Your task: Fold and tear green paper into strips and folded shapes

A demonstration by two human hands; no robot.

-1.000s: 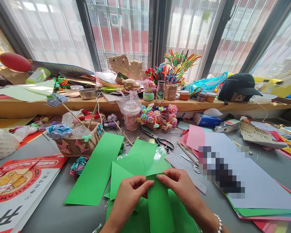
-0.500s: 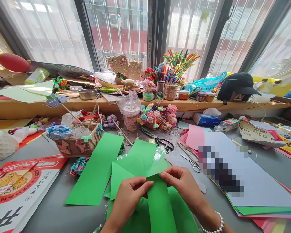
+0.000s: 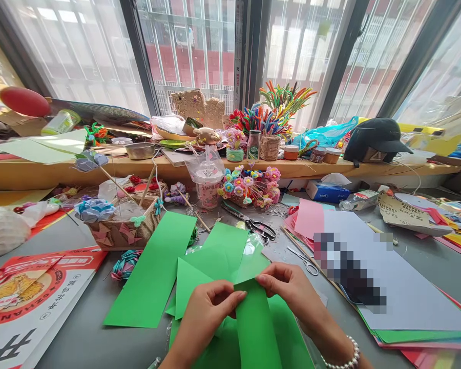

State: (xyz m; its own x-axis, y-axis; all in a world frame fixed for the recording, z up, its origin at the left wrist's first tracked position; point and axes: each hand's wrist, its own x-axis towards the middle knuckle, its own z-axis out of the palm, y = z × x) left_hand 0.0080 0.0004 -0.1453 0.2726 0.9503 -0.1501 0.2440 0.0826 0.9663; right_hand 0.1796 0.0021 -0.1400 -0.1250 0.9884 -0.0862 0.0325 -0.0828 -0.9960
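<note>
A long green paper strip is pinched between my two hands, its far end folded over in a narrow band. My left hand grips the strip's left edge near the fold, thumb on top. On the right edge my right hand pinches the same fold with thumb and forefinger; a beaded bracelet circles that wrist. Beneath and beyond lie more green paper pieces, partly hidden by my hands. A separate green strip rests flat to the left, reaching up to a burlap-covered box.
Black-handled scissors and small silver scissors lie beyond my hands. To the right is a stack of coloured paper with a blurred dark object on it. A printed paper bag lies left. A lidded cup stands near the sill.
Both hands and the held strip have shifted slightly to the right. The grip on the fold stays the same, and the other things lie as before.
</note>
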